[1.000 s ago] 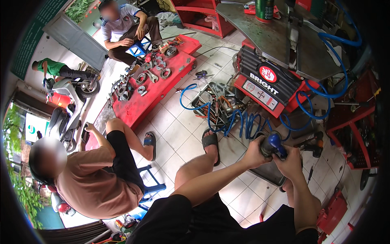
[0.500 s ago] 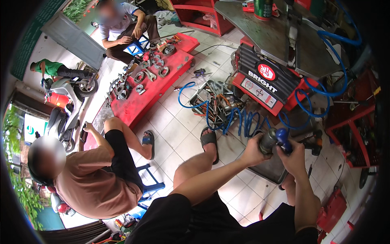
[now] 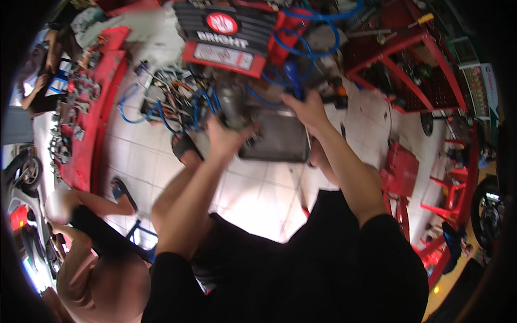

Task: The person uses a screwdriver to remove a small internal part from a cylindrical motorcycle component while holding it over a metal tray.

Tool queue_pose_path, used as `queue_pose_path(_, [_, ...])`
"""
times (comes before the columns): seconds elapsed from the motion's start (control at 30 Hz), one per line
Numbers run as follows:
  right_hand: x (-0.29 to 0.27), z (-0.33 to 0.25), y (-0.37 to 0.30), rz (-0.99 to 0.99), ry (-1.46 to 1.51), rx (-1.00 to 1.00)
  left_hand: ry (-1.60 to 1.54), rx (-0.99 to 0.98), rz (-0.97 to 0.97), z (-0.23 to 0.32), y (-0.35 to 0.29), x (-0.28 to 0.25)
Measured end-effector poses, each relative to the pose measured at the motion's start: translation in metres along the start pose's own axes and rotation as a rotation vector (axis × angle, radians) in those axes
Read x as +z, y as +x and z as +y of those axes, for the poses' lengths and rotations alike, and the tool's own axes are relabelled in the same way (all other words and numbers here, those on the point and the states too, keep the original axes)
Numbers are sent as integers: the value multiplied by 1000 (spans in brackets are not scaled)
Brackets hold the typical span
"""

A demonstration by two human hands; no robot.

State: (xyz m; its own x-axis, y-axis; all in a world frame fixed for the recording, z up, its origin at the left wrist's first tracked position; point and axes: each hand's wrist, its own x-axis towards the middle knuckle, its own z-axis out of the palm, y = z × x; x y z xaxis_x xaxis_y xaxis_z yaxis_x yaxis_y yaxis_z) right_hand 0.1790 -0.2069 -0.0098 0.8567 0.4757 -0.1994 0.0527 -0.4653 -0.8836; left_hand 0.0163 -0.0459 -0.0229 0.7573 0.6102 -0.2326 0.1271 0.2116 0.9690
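Observation:
My left hand [image 3: 223,137] is closed around a grey-green cylindrical metal part [image 3: 233,105], raised over the left side of a shallow dark tray [image 3: 277,141]. Motion blur hides the finer shape of this part. To its right, my right hand [image 3: 308,112] grips a blue air gun [image 3: 292,75], which points up and away from me. A gap separates the air gun from the metal part. Blue coiled hose [image 3: 207,102] lies behind my left hand.
Hand tools [image 3: 167,91] lie heaped on the tiled floor, beside a red and black machine [image 3: 229,40]. A red bench [image 3: 99,97] with metal parts is at left. One person [image 3: 97,269] sits near left, another [image 3: 40,75] beyond the bench. A red rack [image 3: 409,64] stands at right.
My view has swung to the right. My hands have drawn apart: the blue air gun, formerly against the metal part, is now away from it to the right.

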Motion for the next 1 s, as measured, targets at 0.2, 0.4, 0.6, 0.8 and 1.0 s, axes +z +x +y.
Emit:
queue_pose_path(0.2, [42,97,7,58,-251,62,-264,-71,-105,-10,1,-6])
queue_pose_path(0.4, [69,285,-34,188,-218,756,-357,-82,-63,-7,7,-18])
queue_pose_path(0.6, [85,389,-90,417,-122,1223,-421,-177,-100,1,5,-12])
queue_pose_path(0.8, [108,403,-88,516,-19,1273,-371,-192,-8,-7,5,-32])
queue_pose_path(1.0, [31,479,-90,765,-9,1294,-463,-214,-118,2,17,3])
